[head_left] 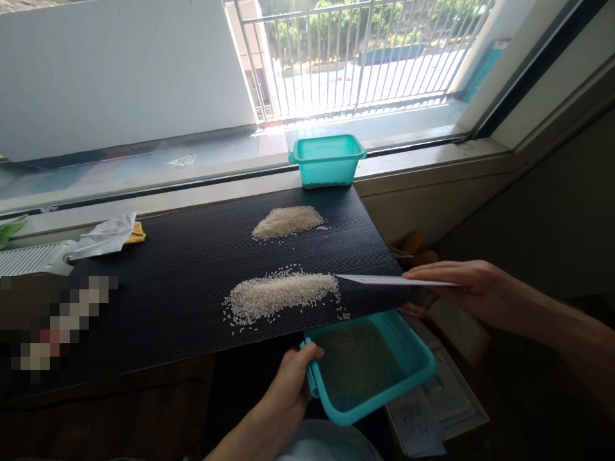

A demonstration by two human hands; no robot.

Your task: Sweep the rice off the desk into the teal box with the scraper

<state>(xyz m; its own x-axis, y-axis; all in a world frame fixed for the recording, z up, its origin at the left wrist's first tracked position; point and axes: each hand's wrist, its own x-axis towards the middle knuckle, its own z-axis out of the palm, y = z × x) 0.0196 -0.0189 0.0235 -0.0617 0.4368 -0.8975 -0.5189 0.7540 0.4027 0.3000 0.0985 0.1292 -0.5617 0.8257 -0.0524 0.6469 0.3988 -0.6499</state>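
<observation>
My left hand (291, 378) grips the side handle of a teal plastic container (427, 366), tilted just below the table's front edge. Some greyish grain-like stuff covers its bottom, too dim to name. My right hand (464, 282) pinches a thin white card (379, 280), seen nearly edge-on above the table's right end. The card's left tip meets the right end of a long heap of white rice (283, 293). Stray grains lie around that heap and near the front edge. Farther back is a second, smaller rice heap (288, 221), apart from both hands.
The dark table (182, 282) stands against a window sill. Another teal container (329, 163) sits at its back right, by the glass. To the left are a white slatted object (36, 259) and a crumpled white wrapper (108, 234). Papers (418, 422) lie below on the right.
</observation>
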